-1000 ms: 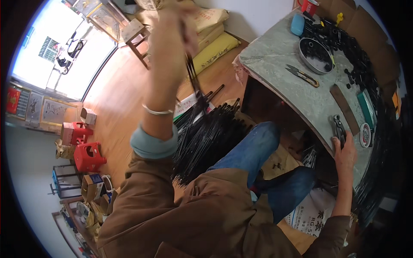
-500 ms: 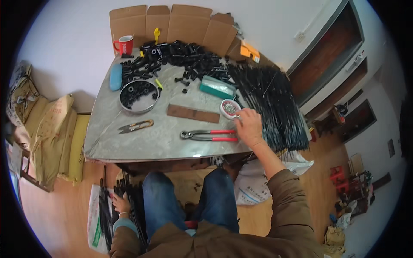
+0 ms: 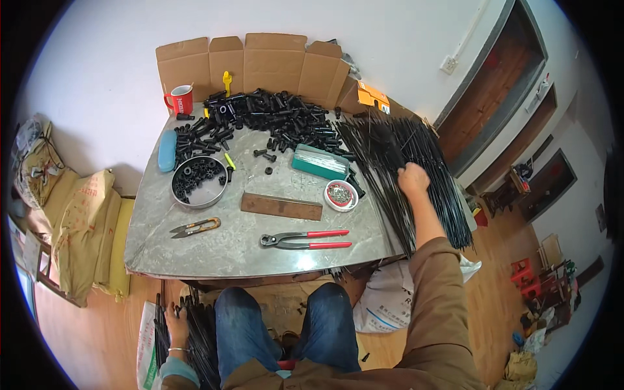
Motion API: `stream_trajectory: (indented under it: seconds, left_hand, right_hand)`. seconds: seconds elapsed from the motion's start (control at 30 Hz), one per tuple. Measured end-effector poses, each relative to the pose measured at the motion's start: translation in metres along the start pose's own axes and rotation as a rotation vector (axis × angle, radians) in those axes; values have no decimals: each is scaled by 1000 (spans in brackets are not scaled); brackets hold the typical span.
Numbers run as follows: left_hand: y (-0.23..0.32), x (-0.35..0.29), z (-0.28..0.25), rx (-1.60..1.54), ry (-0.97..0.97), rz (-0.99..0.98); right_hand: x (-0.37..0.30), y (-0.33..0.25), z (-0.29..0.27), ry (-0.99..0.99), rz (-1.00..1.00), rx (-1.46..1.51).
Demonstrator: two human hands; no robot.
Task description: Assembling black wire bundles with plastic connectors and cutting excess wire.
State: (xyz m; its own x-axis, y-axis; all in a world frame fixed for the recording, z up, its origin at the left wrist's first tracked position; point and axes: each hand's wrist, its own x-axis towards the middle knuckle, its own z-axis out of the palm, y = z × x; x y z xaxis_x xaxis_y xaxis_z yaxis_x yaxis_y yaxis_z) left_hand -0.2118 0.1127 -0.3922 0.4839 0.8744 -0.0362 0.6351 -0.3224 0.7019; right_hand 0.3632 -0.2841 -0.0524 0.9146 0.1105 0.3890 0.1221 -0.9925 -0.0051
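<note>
At the table's right side my right hand is closed over a large heap of thin black rods. A dark, motion-blurred black piece extends from its fingers; its exact kind cannot be made out. Low on the left, my left hand curls its fingers at a bundle of black rods standing in a white bag beside my knee. Part of its grip is hidden. Near the right forearm are a white round tub of small metal parts and pincers with red handles.
Black plastic fittings are piled at the back before a cardboard screen. A metal bowl of black rings, thread snips, a brown bar, a green box of pale sticks and a red mug also sit there.
My right hand has moved from beside the white tub up and right to the heap of rods. My left hand stays at the bundle, its fingers drawn closer together. The view has tilted upward.
</note>
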Motion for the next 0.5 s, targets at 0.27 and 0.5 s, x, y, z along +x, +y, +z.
stream_trajectory:
  seconds: [0.27, 0.5]
  left_hand:
    - [136, 1, -53, -149, -80, 281]
    - [261, -47, -89, -339, -407, 360]
  right_hand:
    - [23, 47, -67, 76, 31, -110]
    - [29, 44, -120, 122, 109, 66]
